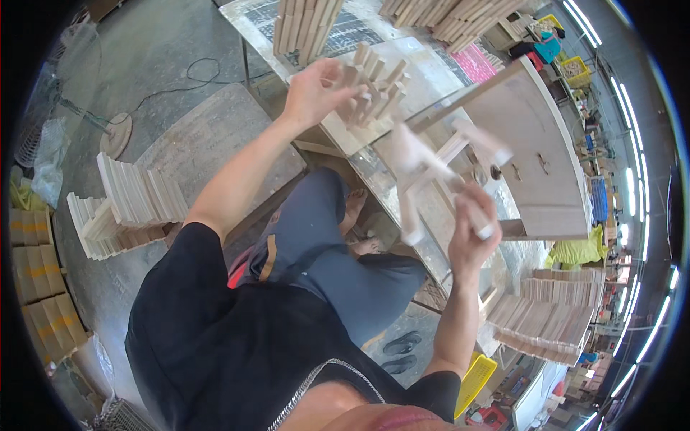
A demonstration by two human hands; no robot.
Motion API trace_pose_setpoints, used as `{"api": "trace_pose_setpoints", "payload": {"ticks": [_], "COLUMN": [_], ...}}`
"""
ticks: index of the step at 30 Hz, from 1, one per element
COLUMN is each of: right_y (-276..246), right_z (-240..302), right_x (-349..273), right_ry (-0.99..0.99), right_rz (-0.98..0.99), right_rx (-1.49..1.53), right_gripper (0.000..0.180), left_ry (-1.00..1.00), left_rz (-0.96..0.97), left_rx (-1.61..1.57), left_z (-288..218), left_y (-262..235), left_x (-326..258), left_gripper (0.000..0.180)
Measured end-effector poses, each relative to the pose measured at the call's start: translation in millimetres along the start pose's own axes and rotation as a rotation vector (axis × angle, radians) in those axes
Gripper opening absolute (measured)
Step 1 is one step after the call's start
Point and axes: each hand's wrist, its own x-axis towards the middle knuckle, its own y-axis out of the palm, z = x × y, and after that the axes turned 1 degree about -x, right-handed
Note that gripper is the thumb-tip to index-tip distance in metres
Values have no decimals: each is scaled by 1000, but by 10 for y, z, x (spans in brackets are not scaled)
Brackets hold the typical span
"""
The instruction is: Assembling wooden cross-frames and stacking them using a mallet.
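My right hand [474,223] is closed around one leg of a small pale wooden frame [430,161], which looks like several legs joined by crosspieces. The frame is tilted above the worktable and smeared by motion. My left hand [316,90] is at a cluster of short wooden sticks [377,82] standing upright on the table. Its thumb and fingers look apart beside the sticks, with its fingertips near or touching the closest ones. I cannot make out anything held in it.
Right of the frame stands a box-like machine with a wide beige panel [539,144]. Tall stacks of wooden strips [305,29] stand at the table's far end. More wooden pieces [140,190] are stacked at left, and flat boards [539,320] at right. A yellow basket [474,384] sits low right.
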Motion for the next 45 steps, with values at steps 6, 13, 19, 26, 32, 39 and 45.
{"api": "trace_pose_setpoints", "payload": {"ticks": [6,13,19,26,32,39,45], "right_y": [682,1520,1670,1527,1709,1717,1770], "right_z": [-305,-739,-1090,-747,-756,-815,-932], "right_x": [1274,1759,1697,1868,1657,1305,1331], "right_ry": [353,430,503,456,484,455,407], "right_rz": [-11,130,195,324,384,234,200], "right_rx": [429,246,45,32,-37,-89,-59], "right_gripper": [25,39,40,43,51,58,43], "left_ry": [80,-54,-43,-70,-80,33,-19], "left_rz": [54,316,293,314,345,379,182], "left_rx": [245,86,197,148,228,143,111], "left_z": [1073,1099,843,859,884,791,687], "left_y": [309,116,145,93,88,-7,231], "left_x": [593,594,521,555,605,374,359], "left_gripper": [82,72,73,75,76,105,112]}}
